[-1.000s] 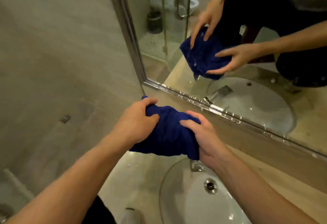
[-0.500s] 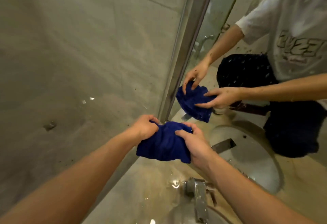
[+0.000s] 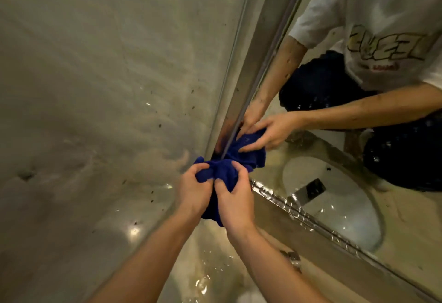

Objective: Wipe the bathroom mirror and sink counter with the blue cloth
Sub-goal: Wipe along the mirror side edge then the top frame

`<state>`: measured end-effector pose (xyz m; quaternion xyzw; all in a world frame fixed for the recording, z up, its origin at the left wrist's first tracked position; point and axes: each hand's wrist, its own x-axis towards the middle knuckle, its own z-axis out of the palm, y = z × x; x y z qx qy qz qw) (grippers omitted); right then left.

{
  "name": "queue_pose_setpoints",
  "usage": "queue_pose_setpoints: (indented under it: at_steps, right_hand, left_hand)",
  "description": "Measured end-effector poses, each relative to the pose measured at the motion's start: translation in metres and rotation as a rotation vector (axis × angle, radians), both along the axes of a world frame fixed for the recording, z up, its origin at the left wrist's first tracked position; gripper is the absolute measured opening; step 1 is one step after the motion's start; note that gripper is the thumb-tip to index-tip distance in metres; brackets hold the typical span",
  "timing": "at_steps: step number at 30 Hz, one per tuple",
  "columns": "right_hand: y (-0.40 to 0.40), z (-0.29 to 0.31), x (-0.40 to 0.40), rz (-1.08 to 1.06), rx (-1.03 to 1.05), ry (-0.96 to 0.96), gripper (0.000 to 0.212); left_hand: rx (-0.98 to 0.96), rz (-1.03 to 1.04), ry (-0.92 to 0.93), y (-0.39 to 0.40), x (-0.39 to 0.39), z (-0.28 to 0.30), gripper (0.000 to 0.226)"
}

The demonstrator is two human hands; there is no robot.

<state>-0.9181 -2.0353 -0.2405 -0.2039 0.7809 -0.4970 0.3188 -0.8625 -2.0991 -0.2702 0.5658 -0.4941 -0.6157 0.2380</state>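
Observation:
The blue cloth (image 3: pixel 223 175) is bunched up between both my hands, pressed into the lower left corner of the mirror (image 3: pixel 334 116). My left hand (image 3: pixel 195 189) grips its left side and my right hand (image 3: pixel 235 201) grips its right side, thumbs close together. The lower end of the cloth hangs down between my wrists. The mirror shows the reflection of the cloth and both hands. The wet beige sink counter (image 3: pixel 215 266) lies under my forearms.
A tiled wall (image 3: pixel 107 99) fills the left side and meets the mirror's metal frame (image 3: pixel 253 63). A chrome strip (image 3: pixel 299 211) runs along the mirror's bottom edge. The mirror reflects the white basin and the tap. Water drops lie on the counter.
My hands carried the cloth forward from above the basin into the mirror's bottom left corner and drew closer together, bunching the cloth tighter. My view tilted up toward the wall and mirror.

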Motion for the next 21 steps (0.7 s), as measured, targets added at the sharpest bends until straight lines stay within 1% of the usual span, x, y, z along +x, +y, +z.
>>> queue_pose_setpoints:
  at_steps: [1,3,5,8,10,12,15,16,18,21]
  right_hand:
    - [-0.007,0.001,-0.001,-0.004,0.045,0.032,0.049]
    - [-0.018,0.0,-0.003,-0.027,0.096,0.034,0.047]
    - [-0.022,-0.004,-0.003,-0.03,0.115,0.023,0.046]
    - [-0.018,-0.007,-0.005,-0.016,0.119,0.006,0.047]
    - [-0.016,-0.007,-0.012,0.013,0.109,0.021,0.047]
    - [-0.014,-0.011,-0.018,0.029,0.091,0.01,0.047]
    - [-0.011,-0.007,-0.02,0.015,0.036,-0.1,0.043]
    - [-0.012,-0.005,-0.019,0.009,0.026,-0.138,0.042]
    - [-0.018,0.0,-0.017,-0.008,0.022,-0.209,0.04]
    - [-0.023,0.001,-0.019,-0.027,0.017,-0.249,0.031]
  left_hand:
    - [0.016,0.007,0.01,-0.001,-0.003,-0.001,0.034]
    - [0.063,0.048,0.03,-0.002,-0.009,-0.004,0.032]
    - [0.097,0.104,0.033,-0.003,-0.013,-0.008,0.033]
    - [0.091,0.134,0.005,0.003,-0.017,-0.019,0.034]
    - [0.019,0.155,-0.028,0.007,-0.02,-0.018,0.035]
    - [-0.076,0.108,-0.088,0.01,-0.022,-0.009,0.035]
    - [-0.166,0.067,-0.182,0.013,-0.021,0.01,0.029]
    - [-0.157,0.069,-0.183,0.014,-0.022,0.016,0.029]
    - [-0.064,0.115,-0.151,0.013,-0.024,0.027,0.03]
    - [0.12,0.21,-0.021,0.017,-0.03,0.033,0.029]
